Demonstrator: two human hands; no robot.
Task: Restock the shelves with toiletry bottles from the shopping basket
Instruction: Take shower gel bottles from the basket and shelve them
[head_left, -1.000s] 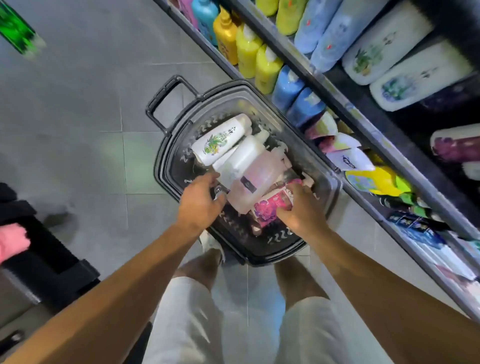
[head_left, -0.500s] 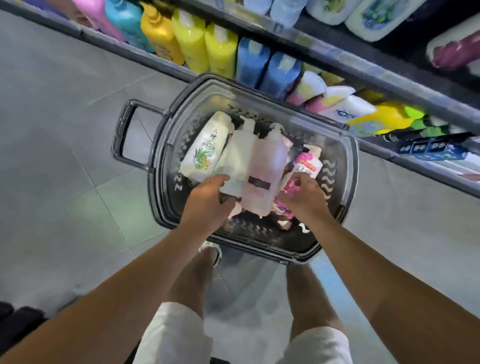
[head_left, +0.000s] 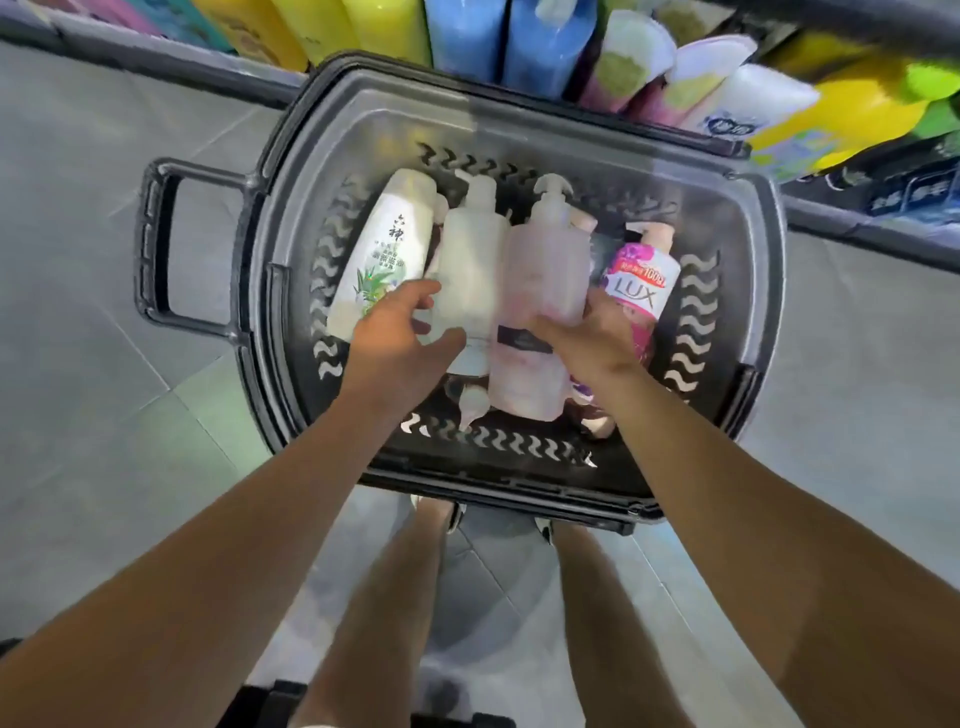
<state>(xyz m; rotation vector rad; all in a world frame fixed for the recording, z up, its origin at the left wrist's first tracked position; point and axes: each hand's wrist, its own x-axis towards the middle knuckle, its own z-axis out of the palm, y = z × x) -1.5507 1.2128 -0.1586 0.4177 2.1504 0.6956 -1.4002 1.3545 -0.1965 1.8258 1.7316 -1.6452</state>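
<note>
"LUX" stood in white letters on the pink pump bottle (head_left: 641, 291) at three o'clock in the basket (head_left: 519, 499), with "100" on a band above it. Chinese characters ran down the white bottle (head_left: 384, 254) at nine o'clock; other labels were blurred.

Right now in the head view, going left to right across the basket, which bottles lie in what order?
White bottle with green leaf label → translucent white pump bottle → pale pink pump bottle → pink LUX bottle, all lying in the black basket.
</note>
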